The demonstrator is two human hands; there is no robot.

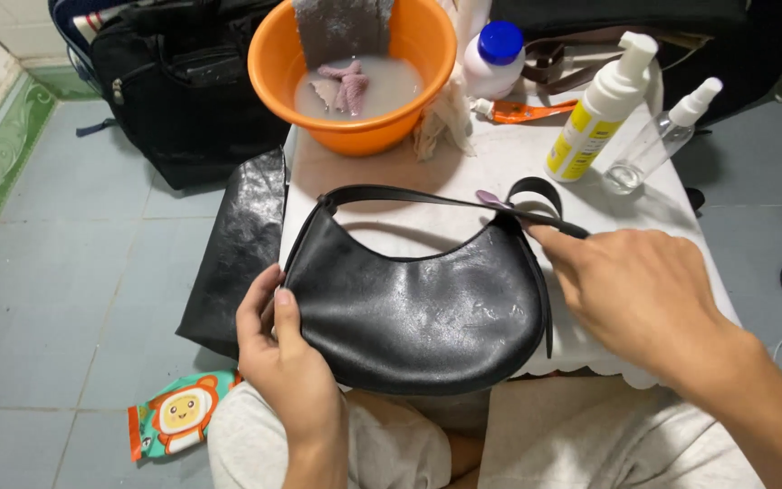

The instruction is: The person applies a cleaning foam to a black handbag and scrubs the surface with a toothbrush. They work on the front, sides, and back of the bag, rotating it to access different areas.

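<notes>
Both hands held a crescent-shaped black leather bag [414, 308].
Scuffed and glossy, it lay crosswise, strap [409, 195] uppermost; left hand [287, 358] gripped its edge, right hand [635, 290] pinched the strap.

From my remote seat, I take the orange basin [355, 100] as my landmark. It holds cloudy water with a pinkish cloth [348, 86] soaking in it and a grey cloth [341, 27] draped over its far rim. Just right of the basin I see a crumpled white rag [443, 122], a white bottle with a blue cap [494, 59] and an orange tube [522, 111]. Further right stand a white foam-pump bottle [601, 109] and a clear spray bottle [658, 140]. Left of the basin sits a black backpack [183, 91]. Well below it, on the floor, lies a cartoon-printed packet [176, 418].
</notes>
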